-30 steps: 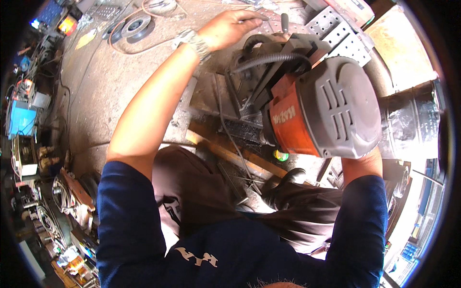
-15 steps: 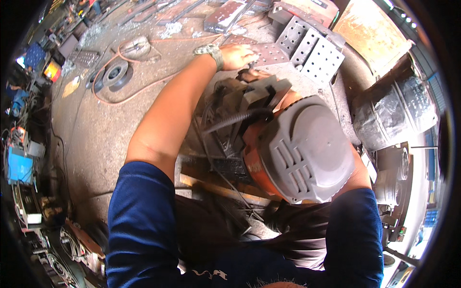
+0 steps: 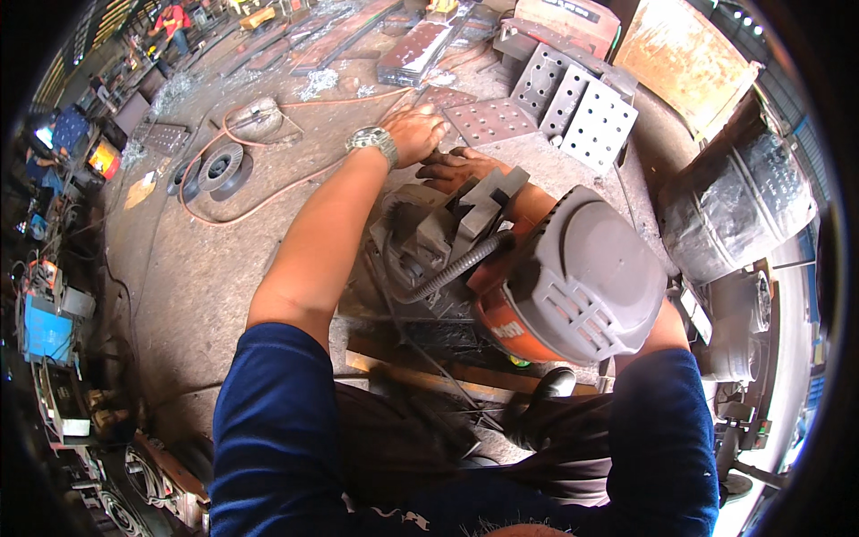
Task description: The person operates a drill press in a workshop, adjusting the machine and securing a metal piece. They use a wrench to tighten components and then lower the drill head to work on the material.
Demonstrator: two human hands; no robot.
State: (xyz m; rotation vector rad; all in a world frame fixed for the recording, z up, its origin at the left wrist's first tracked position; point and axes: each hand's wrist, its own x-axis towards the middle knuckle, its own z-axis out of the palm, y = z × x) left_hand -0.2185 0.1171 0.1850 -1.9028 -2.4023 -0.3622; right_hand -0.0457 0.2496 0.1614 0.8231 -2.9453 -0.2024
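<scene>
L hand (image 3: pixel 418 136) & R hand (image 3: pixel 460 168) close together, orange/grey mag drill (image 3: pixel 573 277) just body-side of both, R arm (image 3: pixel 655 333) round its far side prob to steady it, grip hidden so can't tell, perf'd plate (image 3: pixel 490 122) just beyond.

Bare left hand (image 3: pixel 416 136), bare right hand (image 3: pixel 459 167), bare forearms (image 3: pixel 315 242) too. Just behind the left hand, a chunky wristwatch or wristband (image 3: pixel 371 141), greyish green, kinda mottled, pretty wide strap. Farther back from the hands, navy short sleeves (image 3: pixel 277 412) ending around the elbows, loads of creases, left one a brighter blue in the light, right one darker. Same navy for the shirt (image 3: pixel 447 506), way back from the hands, plus a pale print (image 3: pixel 403 517) up front, mostly cut off. Also dark brownish trousers (image 3: pixel 573 452), super wrinkled, and a dark shoe (image 3: pixel 555 383), bit shiny.
</scene>
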